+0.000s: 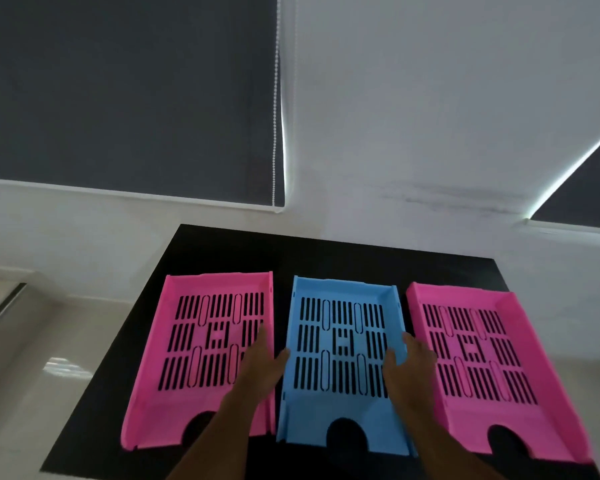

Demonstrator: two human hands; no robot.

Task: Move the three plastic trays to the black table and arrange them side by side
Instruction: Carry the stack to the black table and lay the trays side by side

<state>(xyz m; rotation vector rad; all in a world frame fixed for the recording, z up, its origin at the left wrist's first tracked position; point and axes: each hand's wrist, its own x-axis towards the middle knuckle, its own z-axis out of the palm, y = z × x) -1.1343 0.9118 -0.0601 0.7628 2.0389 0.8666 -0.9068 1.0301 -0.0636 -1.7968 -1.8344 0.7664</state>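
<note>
Three slotted plastic trays lie side by side on the black table [222,251]. A pink tray [191,341] is on the left, a blue tray [340,341] sits in the middle, and another pink tray [482,358] is on the right. My left hand [262,368] hovers with spread fingers over the gap between the left pink tray and the blue one, its thumb near the blue tray's left wall. My right hand [407,368] rests flat and open at the blue tray's right wall. Neither hand grips anything.
A white wall [430,133] rises just behind the table. Dark roller blinds [129,98] cover windows at left and far right, and a bead chain [275,116] hangs by the left one. Pale glossy floor [32,375] lies to the table's left.
</note>
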